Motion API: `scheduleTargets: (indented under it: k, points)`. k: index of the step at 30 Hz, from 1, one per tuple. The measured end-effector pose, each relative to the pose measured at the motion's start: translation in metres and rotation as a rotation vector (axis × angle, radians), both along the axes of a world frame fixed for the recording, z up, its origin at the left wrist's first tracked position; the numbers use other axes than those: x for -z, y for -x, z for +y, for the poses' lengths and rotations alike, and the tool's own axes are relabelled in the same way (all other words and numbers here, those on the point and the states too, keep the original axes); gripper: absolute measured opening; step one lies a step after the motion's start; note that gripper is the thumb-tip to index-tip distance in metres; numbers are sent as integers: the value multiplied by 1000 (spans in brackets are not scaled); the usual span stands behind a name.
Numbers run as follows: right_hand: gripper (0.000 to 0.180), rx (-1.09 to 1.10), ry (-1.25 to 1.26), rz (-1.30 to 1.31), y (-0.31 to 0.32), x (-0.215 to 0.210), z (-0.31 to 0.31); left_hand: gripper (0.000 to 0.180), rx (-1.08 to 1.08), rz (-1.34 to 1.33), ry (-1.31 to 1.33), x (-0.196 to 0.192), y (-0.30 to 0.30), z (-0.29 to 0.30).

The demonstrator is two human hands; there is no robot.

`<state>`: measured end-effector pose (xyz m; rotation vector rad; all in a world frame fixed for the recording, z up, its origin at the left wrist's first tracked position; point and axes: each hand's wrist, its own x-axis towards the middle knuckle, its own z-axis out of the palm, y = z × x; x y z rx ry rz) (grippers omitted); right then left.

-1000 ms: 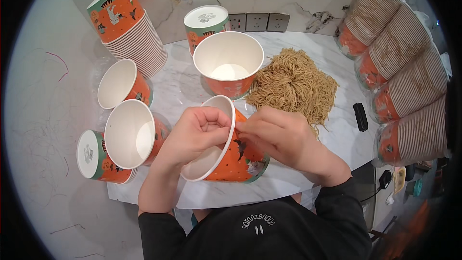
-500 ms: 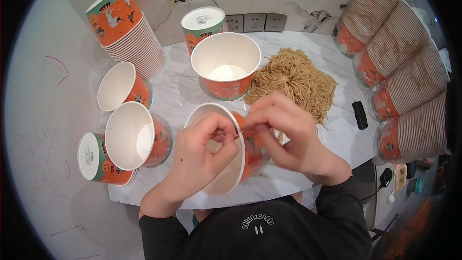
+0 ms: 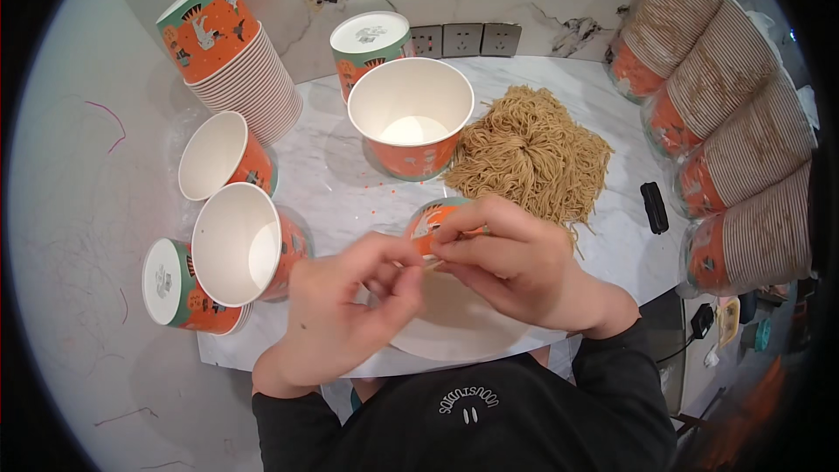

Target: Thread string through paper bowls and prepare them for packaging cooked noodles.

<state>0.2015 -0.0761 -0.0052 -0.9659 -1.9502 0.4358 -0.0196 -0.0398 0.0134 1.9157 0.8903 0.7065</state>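
A paper tub (image 3: 459,323) with a white inside and an orange and green printed wall lies tipped at the table's front edge, its mouth facing me. Over its upper rim, both hands work close together. My left hand (image 3: 350,315) has thumb and fingers curled into a pinch beside the rim. My right hand (image 3: 516,262) pinches at the rim with its fingertips. Whatever lies between the fingertips is too small to make out. Beyond my right hand sits a heap of tan strings (image 3: 533,153). Another open tub (image 3: 411,118) stands upright behind.
Several tubs stand or lie on the left, including an open tub (image 3: 240,245) and a tall nested stack (image 3: 240,74). Bagged stacks of tubs (image 3: 743,144) line the right. A small black object (image 3: 654,208) lies near them. Wall sockets (image 3: 463,40) are behind the table.
The tub between my hands has turned: its mouth faced left and now faces me. My left hand has shifted slightly lower, and my right fingertips have come down to the rim.
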Motion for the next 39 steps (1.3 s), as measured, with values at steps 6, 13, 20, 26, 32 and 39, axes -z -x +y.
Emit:
scheduleTargets:
  k: [6, 13, 20, 26, 32, 39]
  points:
    - [15, -118, 80, 101, -8, 0, 14, 27, 233, -146, -33, 25, -3, 41]
    - [18, -94, 226, 136, -12, 8, 21, 17, 387, -149, 462, 37, -3, 64]
    - [18, 21, 220, 41, -17, 16, 34, 19, 205, -405, 725, 32, 7, 87]
    - [19, 48, 78, -54, -15, 24, 40, 16, 234, -146, 538, 26, -4, 71]
    - [21, -38, 264, 91, -15, 25, 40, 14, 189, -36, 512, 42, -10, 73]
    - [12, 126, 669, 358, -11, 24, 42, 16, 91, -90, 336, 58, -20, 72]
